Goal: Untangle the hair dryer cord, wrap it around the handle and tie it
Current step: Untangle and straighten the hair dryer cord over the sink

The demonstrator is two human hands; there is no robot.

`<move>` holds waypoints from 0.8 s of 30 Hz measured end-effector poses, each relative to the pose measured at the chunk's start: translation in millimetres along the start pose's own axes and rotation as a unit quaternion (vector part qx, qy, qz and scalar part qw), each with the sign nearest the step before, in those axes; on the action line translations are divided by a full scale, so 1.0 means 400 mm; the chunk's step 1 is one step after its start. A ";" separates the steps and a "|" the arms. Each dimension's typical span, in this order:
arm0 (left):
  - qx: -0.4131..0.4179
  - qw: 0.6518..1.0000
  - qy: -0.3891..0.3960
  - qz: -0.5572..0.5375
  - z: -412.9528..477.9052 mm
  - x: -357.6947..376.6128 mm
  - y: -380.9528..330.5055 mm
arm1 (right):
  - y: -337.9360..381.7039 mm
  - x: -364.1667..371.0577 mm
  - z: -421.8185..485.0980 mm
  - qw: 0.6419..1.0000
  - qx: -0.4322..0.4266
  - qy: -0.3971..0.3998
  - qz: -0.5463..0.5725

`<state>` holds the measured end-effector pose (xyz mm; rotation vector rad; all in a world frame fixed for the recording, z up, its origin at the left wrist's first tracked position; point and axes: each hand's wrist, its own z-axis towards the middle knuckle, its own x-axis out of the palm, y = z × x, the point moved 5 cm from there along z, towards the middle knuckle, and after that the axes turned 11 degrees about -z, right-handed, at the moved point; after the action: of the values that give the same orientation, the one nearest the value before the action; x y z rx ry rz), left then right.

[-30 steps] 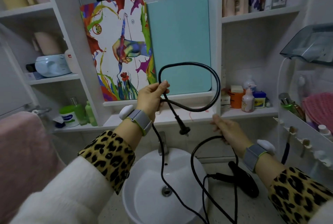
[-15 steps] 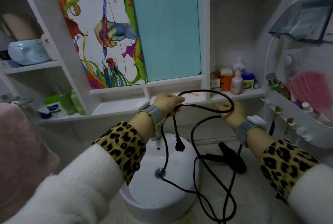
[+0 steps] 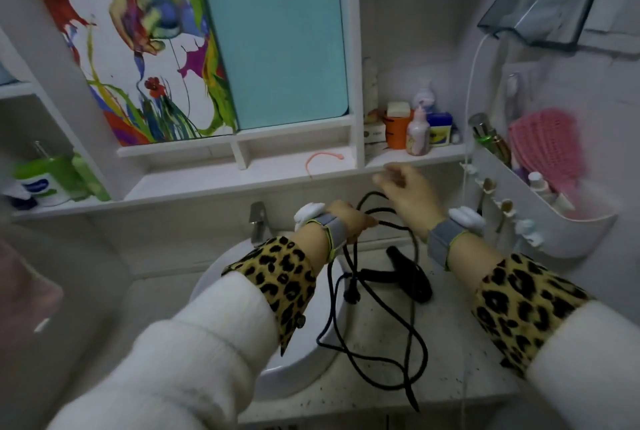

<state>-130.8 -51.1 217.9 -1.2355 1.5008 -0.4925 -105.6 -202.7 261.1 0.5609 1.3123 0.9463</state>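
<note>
The black hair dryer (image 3: 410, 277) lies on the speckled counter (image 3: 446, 353) to the right of the sink. Its black cord (image 3: 377, 336) runs in loose crossing loops over the sink's rim and the counter. My left hand (image 3: 349, 221) is closed around the cord above the sink, and the plug (image 3: 351, 294) dangles below it. My right hand (image 3: 407, 192) hovers just right of the left, above the cord's top loop, blurred, fingers spread and holding nothing.
A white round sink (image 3: 294, 370) with a metal tap (image 3: 258, 225) sits below my left arm. A pink band (image 3: 320, 159) lies on the shelf behind. Bottles and jars (image 3: 417, 131) stand on the right shelf. A white wall caddy (image 3: 550, 211) hangs at the right.
Both hands have dropped lower toward the counter. My right hand has let go of the cord loop and opened. The left hand has kept its hold on the cord.
</note>
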 end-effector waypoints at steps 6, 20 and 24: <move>-0.138 0.926 0.083 -0.341 -0.019 0.081 -0.005 | -0.114 0.091 -0.093 0.986 0.065 0.152 0.018; -0.057 0.950 0.185 -0.243 0.133 0.169 -0.024 | -0.236 0.157 0.040 0.977 0.101 0.131 0.135; -0.051 0.970 0.205 -0.118 0.249 0.171 -0.010 | -0.295 0.188 0.125 0.983 0.125 0.088 0.100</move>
<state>-31.9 -82.8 156.1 -1.4649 1.7472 -0.8803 -27.9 -194.5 134.8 0.8304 1.5682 1.0188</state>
